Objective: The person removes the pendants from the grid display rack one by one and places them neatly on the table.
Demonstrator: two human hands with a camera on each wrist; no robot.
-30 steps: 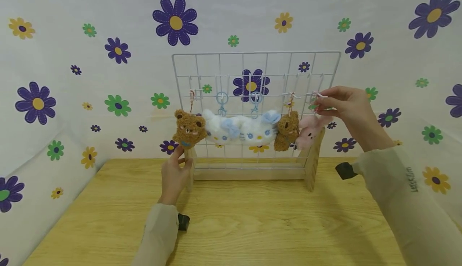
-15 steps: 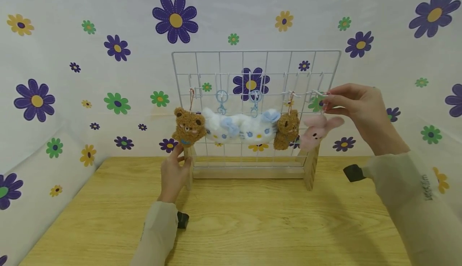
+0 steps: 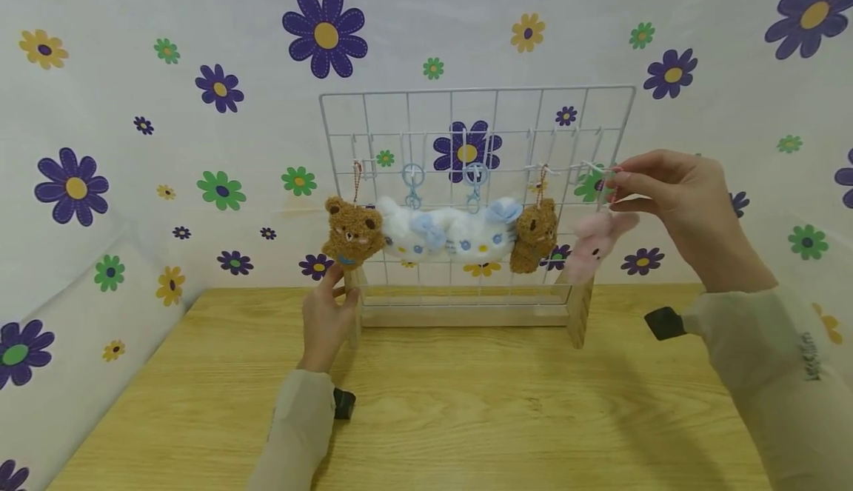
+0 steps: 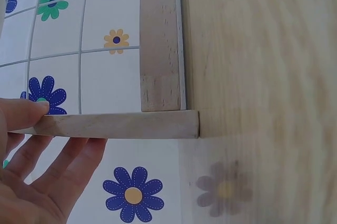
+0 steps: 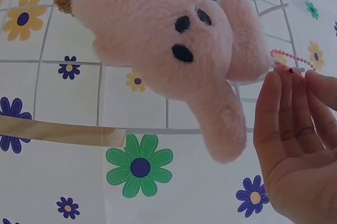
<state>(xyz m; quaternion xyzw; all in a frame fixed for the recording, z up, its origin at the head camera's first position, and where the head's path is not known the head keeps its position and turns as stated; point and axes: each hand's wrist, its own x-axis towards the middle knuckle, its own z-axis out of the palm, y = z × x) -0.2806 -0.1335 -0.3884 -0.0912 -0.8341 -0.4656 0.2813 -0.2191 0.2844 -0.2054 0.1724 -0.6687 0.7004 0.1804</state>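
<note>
My right hand (image 3: 693, 209) pinches the pink bead chain (image 5: 287, 54) of a pink plush bunny keychain (image 5: 152, 34) between thumb and fingers. The bunny hangs tilted at the right end of the white wire grid rack (image 3: 476, 89). In the right wrist view the chain's loop is apart from the white hook (image 5: 275, 9). My left hand (image 3: 326, 321) grips the rack's left wooden leg (image 4: 121, 125), thumb on one side and fingers on the other. Above that hand hangs a brown bear keychain (image 3: 353, 233).
Two white cat plush keychains (image 3: 480, 235) on blue rings hang mid-grid, with a second brown bear (image 3: 535, 235) to their right. The rack's wooden base (image 3: 466, 317) stands on a wood-grain table (image 3: 466, 402). Behind it is a flower-patterned backdrop (image 3: 266, 24).
My right hand has moved right with the pink bunny, away from the hook and the second bear. The left hand stays on the wooden leg. The head view has shifted slightly.
</note>
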